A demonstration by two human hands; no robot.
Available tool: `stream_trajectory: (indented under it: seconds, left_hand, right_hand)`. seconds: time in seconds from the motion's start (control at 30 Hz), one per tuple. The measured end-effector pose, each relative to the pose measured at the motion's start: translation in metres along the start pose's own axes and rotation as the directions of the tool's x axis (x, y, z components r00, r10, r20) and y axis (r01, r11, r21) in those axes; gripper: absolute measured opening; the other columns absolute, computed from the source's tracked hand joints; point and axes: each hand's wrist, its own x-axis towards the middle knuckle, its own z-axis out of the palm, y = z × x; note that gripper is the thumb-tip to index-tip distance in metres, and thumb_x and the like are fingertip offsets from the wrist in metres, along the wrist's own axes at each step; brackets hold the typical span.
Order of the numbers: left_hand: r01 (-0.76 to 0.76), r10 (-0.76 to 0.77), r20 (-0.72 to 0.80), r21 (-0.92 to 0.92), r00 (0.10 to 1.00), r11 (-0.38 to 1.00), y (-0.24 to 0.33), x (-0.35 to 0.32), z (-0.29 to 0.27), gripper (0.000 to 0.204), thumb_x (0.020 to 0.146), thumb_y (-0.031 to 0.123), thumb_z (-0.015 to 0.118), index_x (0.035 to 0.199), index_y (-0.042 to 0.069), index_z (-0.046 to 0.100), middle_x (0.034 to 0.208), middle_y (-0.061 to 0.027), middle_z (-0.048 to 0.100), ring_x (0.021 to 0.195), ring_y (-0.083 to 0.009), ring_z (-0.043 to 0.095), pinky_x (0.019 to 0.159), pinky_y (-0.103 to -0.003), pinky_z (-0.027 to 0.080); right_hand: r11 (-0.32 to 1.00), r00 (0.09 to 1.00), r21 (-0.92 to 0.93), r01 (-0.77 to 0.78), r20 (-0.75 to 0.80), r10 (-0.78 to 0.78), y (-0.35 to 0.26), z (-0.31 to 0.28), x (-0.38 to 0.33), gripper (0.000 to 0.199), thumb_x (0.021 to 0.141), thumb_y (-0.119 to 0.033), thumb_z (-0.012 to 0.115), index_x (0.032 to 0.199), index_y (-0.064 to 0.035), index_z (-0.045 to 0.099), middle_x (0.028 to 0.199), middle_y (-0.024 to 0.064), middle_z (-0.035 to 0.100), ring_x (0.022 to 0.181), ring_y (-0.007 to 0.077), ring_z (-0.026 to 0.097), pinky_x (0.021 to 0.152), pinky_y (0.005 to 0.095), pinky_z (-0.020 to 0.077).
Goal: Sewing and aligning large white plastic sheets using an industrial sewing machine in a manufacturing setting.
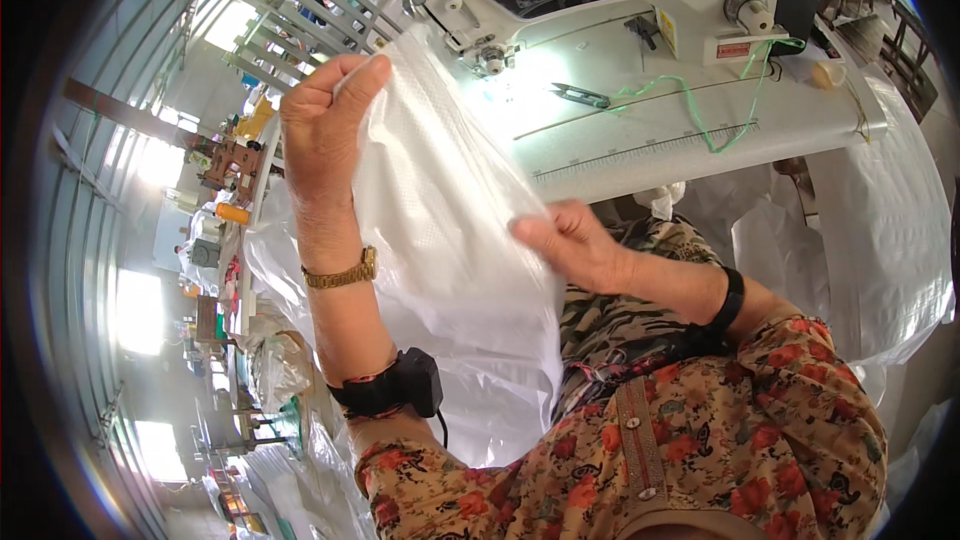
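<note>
A large sheet of thin white woven plastic (440,200) hangs between my hands and drapes down over my lap. My left hand (330,120), raised at the upper left, pinches its top corner between thumb and fingers. Lower and to the right, my right hand (578,245) grips the sheet's right edge, thumb on top. The sheet is pulled fairly taut between the two grips, with loose folds below. Just beyond it stands a white sewing machine (600,35), its lit needle area close to the sheet's upper edge.
Small thread snips (580,95) lie on the machine bed, with green thread (690,90) trailing to the right. More white plastic sheeting (880,230) hangs off the right side. A slatted metal rack (310,15) stands at the far left, and cluttered worktables run along the left.
</note>
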Motion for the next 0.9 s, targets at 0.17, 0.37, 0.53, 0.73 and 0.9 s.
stream_trajectory:
  seconds: [0.17,0.37,0.53,0.73,0.9]
  left_hand:
    - [-0.083,0.082,0.01,0.093,0.997,0.992,-0.031,0.011,0.02,0.015,0.088,0.015,0.072,0.084,0.001,0.071,0.068,0.011,0.052,0.059,0.0014,0.036,0.053,-0.017,0.027]
    - [-0.044,0.044,0.003,0.061,0.999,0.997,-0.031,0.022,0.03,0.017,0.089,0.015,0.07,0.081,0.0,0.069,0.068,0.0107,0.051,0.062,0.0011,0.036,0.056,-0.017,0.027]
    - [-0.032,0.032,0.002,0.062,0.999,0.998,-0.032,0.026,0.036,0.016,0.089,0.015,0.07,0.081,0.001,0.069,0.067,0.0111,0.05,0.062,0.0013,0.036,0.055,-0.017,0.026]
    - [-0.016,0.018,-0.043,0.047,0.999,0.999,-0.039,0.027,0.032,0.016,0.089,0.013,0.069,0.078,0.001,0.068,0.064,0.0119,0.047,0.059,0.0019,0.032,0.053,-0.018,0.022]
    - [-0.037,0.04,-0.035,0.06,0.999,0.997,-0.049,0.031,0.029,0.019,0.089,0.014,0.069,0.075,0.002,0.067,0.062,0.0124,0.044,0.057,0.0023,0.03,0.051,-0.019,0.019]
  right_hand:
    - [0.987,0.987,-0.154,-0.04,-0.161,0.015,0.021,-0.036,0.007,0.037,0.1,-0.035,0.055,0.088,-0.0002,0.061,0.068,-0.006,0.05,0.062,0.003,0.042,0.055,0.0227,0.0397]
    - [0.997,0.987,-0.077,0.011,-0.157,-0.023,0.029,-0.034,0.011,0.028,0.097,-0.027,0.061,0.092,0.0,0.06,0.07,-0.0065,0.05,0.064,0.0034,0.041,0.056,0.0239,0.0405]
    - [0.956,0.966,-0.293,0.015,-0.242,-0.09,0.039,-0.029,0.014,0.026,0.092,-0.021,0.065,0.106,0.0001,0.058,0.069,0.002,0.054,0.061,0.0111,0.048,0.057,0.0266,0.0429]
    - [0.725,0.856,-0.645,0.24,-0.211,-0.471,0.028,-0.021,0.013,0.045,0.09,-0.011,0.062,0.131,-0.006,0.044,0.084,0.015,0.063,0.073,0.0335,0.065,0.061,0.0362,0.0506]
    - [0.445,0.856,-0.828,0.342,0.08,-0.51,0.026,-0.024,0.012,0.045,0.088,-0.009,0.062,0.13,-0.0089,0.045,0.093,0.0167,0.062,0.075,0.0355,0.064,0.065,0.0424,0.0523]
